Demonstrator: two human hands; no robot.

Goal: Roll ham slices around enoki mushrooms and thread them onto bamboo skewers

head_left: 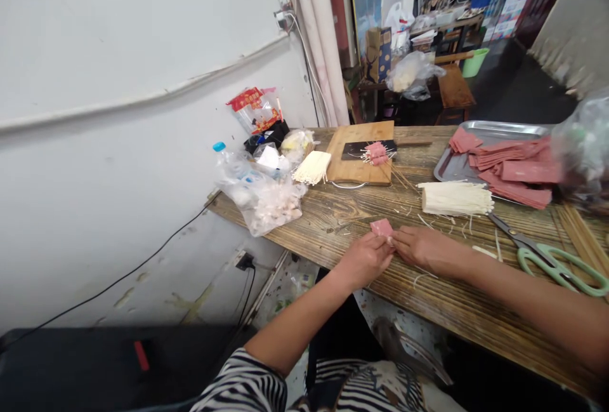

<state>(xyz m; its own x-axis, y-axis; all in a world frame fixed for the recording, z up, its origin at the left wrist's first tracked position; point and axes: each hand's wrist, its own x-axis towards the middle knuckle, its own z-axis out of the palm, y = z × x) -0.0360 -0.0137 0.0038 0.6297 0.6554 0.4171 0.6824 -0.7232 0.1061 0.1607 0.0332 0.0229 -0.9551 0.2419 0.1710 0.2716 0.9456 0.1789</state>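
— White wall [143, 37] rises along your left, and your wooden table [333, 228] reaches to it. Where is the pink slice [381, 227] you are handling?

— Just in from your table's near edge, between your hands, one end sticking out past your fingertips.

— How do your hands stand?

— Your left hand [368, 261] is nearly closed, thumb and fingers pinching the slice's near side. Your right hand [421, 249] is bunched as well, its fingertips pinching the slice's right side. Whatever lies beneath them is hidden.

— What lies around you?

— Beyond your right hand, a mushroom bundle [457, 199], with green-handled scissors [552, 261] to its right. Toward the far edge, on the right, a metal tray [499, 131] carries stacked meat [528, 169].

— And farther left?

— You have a cutting board [364, 131] at the far edge, bearing a knife [353, 151] with skewered rolls [378, 153] over it. Mushrooms [313, 167] lie by the board's left edge, and plastic bags [275, 209] crowd the table's near left corner.
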